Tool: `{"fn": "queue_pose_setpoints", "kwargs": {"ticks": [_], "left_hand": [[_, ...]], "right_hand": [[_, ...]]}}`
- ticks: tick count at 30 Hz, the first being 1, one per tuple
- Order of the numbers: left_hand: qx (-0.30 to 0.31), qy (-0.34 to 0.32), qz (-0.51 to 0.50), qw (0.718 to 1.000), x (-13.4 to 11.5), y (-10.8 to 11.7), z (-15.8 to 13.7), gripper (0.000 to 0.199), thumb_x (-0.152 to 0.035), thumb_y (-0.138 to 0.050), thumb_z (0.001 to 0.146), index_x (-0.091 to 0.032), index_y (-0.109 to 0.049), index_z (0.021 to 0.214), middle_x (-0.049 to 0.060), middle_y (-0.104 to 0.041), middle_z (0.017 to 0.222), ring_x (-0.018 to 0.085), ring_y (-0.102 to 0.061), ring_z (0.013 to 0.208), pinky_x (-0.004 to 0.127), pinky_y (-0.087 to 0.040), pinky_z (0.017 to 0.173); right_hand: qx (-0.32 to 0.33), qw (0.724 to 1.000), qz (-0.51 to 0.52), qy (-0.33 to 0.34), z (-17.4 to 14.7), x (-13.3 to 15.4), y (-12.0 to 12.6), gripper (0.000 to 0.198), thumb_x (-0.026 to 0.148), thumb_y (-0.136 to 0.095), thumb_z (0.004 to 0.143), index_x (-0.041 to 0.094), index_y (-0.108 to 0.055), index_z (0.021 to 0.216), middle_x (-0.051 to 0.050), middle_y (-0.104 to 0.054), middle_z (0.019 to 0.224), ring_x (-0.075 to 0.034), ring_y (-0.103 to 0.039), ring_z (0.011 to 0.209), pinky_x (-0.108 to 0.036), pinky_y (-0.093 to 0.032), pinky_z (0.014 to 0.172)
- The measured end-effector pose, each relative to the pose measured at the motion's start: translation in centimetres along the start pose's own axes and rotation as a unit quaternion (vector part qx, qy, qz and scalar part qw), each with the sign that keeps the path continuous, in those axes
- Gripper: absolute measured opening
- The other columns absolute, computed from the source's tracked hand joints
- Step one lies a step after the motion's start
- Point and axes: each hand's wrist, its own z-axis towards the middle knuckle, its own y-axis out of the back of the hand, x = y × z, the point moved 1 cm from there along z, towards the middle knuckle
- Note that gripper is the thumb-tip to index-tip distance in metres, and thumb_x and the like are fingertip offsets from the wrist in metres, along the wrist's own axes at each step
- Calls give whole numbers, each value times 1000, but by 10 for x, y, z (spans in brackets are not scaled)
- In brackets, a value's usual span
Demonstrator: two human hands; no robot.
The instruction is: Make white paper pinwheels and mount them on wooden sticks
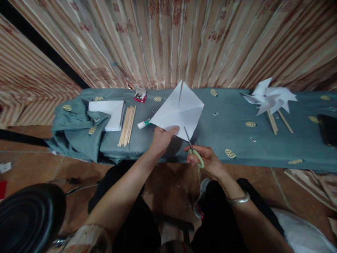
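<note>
My left hand (162, 137) pinches the near edge of a white sheet of paper (181, 109), thumb on top and fingers beneath. The sheet is turned like a diamond above the bench, with a slit running inward from its far corner. In my right hand (204, 158) are scissors (196, 157) with pale green handles, fingers through the loops. Their blades lie at the sheet's near corner, one showing on top of the paper. A glue stick (144, 123) lies just left of the sheet, partly covered by it.
A bench with a green cloth (223, 126) holds a bundle of wooden sticks (127, 126), folded white paper (114, 117) and a small red box (140, 95) on the left. Paper pinwheels (271, 96) and a dark phone-like object (328, 130) lie right. A black round stool (31, 218) stands lower left.
</note>
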Motion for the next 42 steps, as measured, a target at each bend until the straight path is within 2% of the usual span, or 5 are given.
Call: {"fn": "queue_pose_setpoints", "kwargs": {"ticks": [5, 21, 29, 42], "left_hand": [[6, 9, 29, 1000, 4, -1, -3, 19, -24, -75, 57, -15, -65, 70, 1, -66, 69, 14, -58, 62, 27, -45, 61], [9, 6, 21, 1000, 4, -2, -4, 17, -24, -75, 57, -16, -65, 68, 0, -66, 68, 13, -57, 61, 26, -44, 60], [32, 14, 24, 999, 7, -4, -9, 16, -22, -74, 57, -16, -67, 69, 0, -68, 69, 14, -58, 63, 27, -46, 66], [23, 21, 23, 999, 6, -6, -10, 17, -23, -75, 56, -16, -66, 68, 0, -67, 68, 13, -56, 61, 26, -44, 62]], "right_hand": [[-5, 1000, -8, 4, -1, 1, 1, 49, 53, -79, 63, 18, -71, 95, 1, -65, 64, -8, -53, 51, -22, -43, 49], [-19, 1000, -13, 2, 0, -3, -1, 47, 53, -78, 64, 18, -71, 94, 2, -61, 58, -8, -51, 48, -22, -40, 46], [-24, 999, -26, -2, 1, 0, 1, 48, 52, -78, 64, 15, -70, 94, 0, -64, 61, -9, -52, 51, -23, -41, 49], [-39, 999, -11, -9, 4, -2, 1, 40, 46, -82, 59, 15, -71, 83, 1, -64, 57, -8, -51, 45, -22, -37, 44]]}}
